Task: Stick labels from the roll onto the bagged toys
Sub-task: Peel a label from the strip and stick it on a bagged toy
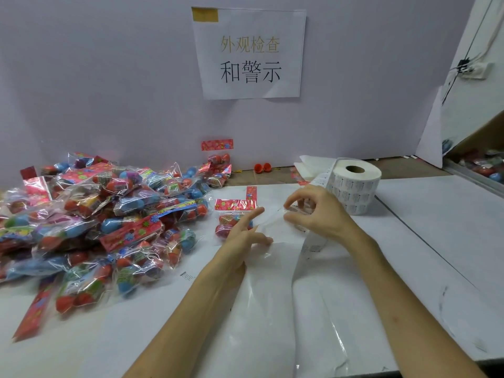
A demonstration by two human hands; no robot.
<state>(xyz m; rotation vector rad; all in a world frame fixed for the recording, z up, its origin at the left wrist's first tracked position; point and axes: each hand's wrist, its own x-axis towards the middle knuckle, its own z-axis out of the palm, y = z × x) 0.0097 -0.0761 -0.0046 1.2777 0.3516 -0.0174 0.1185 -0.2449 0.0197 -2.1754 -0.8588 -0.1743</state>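
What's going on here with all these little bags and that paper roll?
A person is labelling. Their right hand pinches the label strip running off the roll, apparently peeling one label. The left hand lies with straight fingers on a single toy bag in front. A big pile of bags waits on the left of the table.

White label roll (353, 186) with dark print, red flower-patterned bag headers (235, 204), blue and red toys (128, 230), white table (425, 241)
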